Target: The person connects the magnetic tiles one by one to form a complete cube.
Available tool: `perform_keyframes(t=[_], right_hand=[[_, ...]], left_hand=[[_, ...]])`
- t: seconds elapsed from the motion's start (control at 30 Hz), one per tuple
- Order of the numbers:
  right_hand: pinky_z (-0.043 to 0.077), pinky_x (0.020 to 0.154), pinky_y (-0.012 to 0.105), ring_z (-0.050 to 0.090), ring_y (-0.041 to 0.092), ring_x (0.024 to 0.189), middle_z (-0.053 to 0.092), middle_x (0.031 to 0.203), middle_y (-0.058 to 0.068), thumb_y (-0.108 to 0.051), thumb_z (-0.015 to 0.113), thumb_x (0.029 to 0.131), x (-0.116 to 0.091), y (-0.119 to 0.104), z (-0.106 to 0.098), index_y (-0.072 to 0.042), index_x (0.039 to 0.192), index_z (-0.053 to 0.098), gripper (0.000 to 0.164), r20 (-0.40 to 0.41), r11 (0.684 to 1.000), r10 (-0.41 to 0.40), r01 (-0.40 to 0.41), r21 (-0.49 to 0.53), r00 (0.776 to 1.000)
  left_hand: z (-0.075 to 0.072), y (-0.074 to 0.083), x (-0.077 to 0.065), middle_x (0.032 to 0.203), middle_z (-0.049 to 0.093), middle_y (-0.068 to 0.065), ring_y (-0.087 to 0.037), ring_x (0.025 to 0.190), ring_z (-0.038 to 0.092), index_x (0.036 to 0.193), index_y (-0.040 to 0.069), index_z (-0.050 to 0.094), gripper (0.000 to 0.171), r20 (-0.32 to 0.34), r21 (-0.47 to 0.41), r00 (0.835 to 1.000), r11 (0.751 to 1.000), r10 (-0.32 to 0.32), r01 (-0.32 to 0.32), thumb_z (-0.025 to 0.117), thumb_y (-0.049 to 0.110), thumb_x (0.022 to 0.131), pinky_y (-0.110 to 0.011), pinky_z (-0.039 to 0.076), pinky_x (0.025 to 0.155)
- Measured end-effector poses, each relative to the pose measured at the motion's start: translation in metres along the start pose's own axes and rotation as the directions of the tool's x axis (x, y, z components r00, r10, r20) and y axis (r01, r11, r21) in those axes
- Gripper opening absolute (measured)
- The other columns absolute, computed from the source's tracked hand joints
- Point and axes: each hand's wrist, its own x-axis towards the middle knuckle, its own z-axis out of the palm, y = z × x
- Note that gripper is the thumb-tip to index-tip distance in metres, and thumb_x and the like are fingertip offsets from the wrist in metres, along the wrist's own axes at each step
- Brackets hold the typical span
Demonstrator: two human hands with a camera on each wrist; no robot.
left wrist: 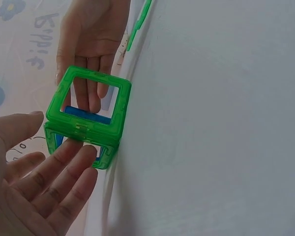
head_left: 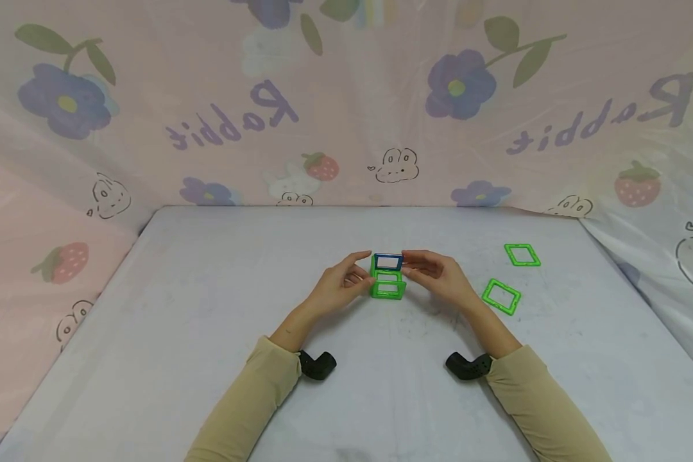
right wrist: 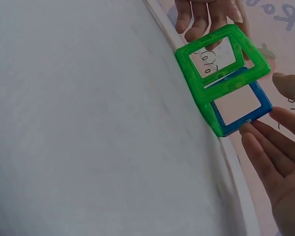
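Note:
Between the hands, on the table, stands a box shape of square magnetic tiles, with green tiles [head_left: 388, 294] at the bottom, left and front. A blue tile [head_left: 389, 255] stands upright at its back. My left hand [head_left: 341, 282] is at the left side, with slightly bent fingers [left wrist: 64, 157] touching the green side tile [left wrist: 108, 157] and the thumb held apart. From the right, my right hand [head_left: 439, 276] has its fingertips [right wrist: 250, 129] at the edge of the blue tile [right wrist: 265, 101]. Its thumb is spread away from the tile.
Two loose green square tiles, one farther back [head_left: 522, 255] and one nearer [head_left: 501, 296], lie flat to the right of the right hand. A white cloth covers the table [head_left: 208, 269]. Behind it hangs a patterned curtain [head_left: 346, 115]. Black wrist devices [head_left: 317, 366] sit at both cuffs.

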Motion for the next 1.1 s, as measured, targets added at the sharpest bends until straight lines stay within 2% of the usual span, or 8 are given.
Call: perform_keyframes(t=[0.17,0.4,0.6,0.73,0.87,1.1], right_hand=[[0.048,0.084,0.015,0.061,0.020,0.108,0.056,0.126,0.020,-0.017,0.060,0.090,0.0004,0.0000,0.0001,-0.002,0.128,0.052,0.042,0.015,1.000,-0.002,0.001,0.009,1.000],[0.047,0.086,0.015,0.059,0.024,0.112,0.055,0.128,0.021,-0.014,0.059,0.091,-0.0002,-0.0011,0.0006,-0.001,0.131,0.050,0.043,0.042,0.999,-0.007,0.005,0.045,0.999],[0.049,0.085,0.016,0.060,0.017,0.109,0.055,0.127,0.021,-0.014,0.060,0.091,0.0003,0.0003,0.0004,-0.002,0.130,0.050,0.042,0.044,0.997,-0.004,0.001,0.078,0.999],[0.048,0.085,0.016,0.059,0.023,0.112,0.055,0.128,0.021,-0.014,0.059,0.091,0.0003,0.0003,-0.0002,-0.002,0.131,0.050,0.043,0.050,0.997,-0.007,0.003,0.080,0.999],[0.047,0.087,0.016,0.055,0.030,0.117,0.054,0.130,0.017,-0.019,0.060,0.091,-0.0011,-0.0010,-0.0018,-0.007,0.132,0.049,0.044,0.061,0.997,0.030,-0.034,0.064,0.998],[0.047,0.087,0.016,0.053,0.031,0.118,0.054,0.131,0.017,-0.022,0.060,0.091,-0.0068,-0.0014,-0.0060,-0.006,0.134,0.048,0.047,0.053,0.997,0.069,-0.071,0.025,0.996]], left_hand=[[0.0011,-0.0014,0.0013,0.102,0.066,-0.022,-0.031,0.089,0.064,0.139,0.001,0.037,0.055,0.028,-0.001,1.000,1.000,-0.005,0.005,0.060,0.010,0.090,-0.039,0.052,0.081],[0.0011,-0.0023,0.0009,0.101,0.067,-0.014,-0.021,0.086,0.065,0.142,0.011,0.036,0.058,0.053,0.021,0.999,1.000,-0.008,0.007,0.061,0.021,0.090,-0.031,0.052,0.079],[0.0008,-0.0062,0.0023,0.100,0.067,-0.012,-0.018,0.085,0.065,0.143,0.014,0.035,0.059,0.068,0.044,0.998,0.999,-0.004,0.001,0.060,0.025,0.090,-0.028,0.052,0.078],[0.0002,-0.0071,0.0019,0.099,0.067,-0.011,-0.014,0.083,0.065,0.143,0.016,0.036,0.059,0.060,0.053,0.998,0.998,0.013,-0.016,0.060,0.028,0.090,-0.026,0.052,0.076],[0.0002,-0.0071,0.0018,0.098,0.067,-0.011,-0.011,0.081,0.065,0.143,0.016,0.037,0.058,0.061,0.052,0.998,0.998,0.032,-0.035,0.059,0.031,0.091,-0.024,0.051,0.075],[-0.0002,-0.0057,0.0018,0.101,0.068,-0.009,-0.017,0.081,0.066,0.144,0.020,0.034,0.061,0.078,0.035,0.996,0.998,-0.048,0.045,0.061,0.027,0.090,-0.026,0.050,0.076]])
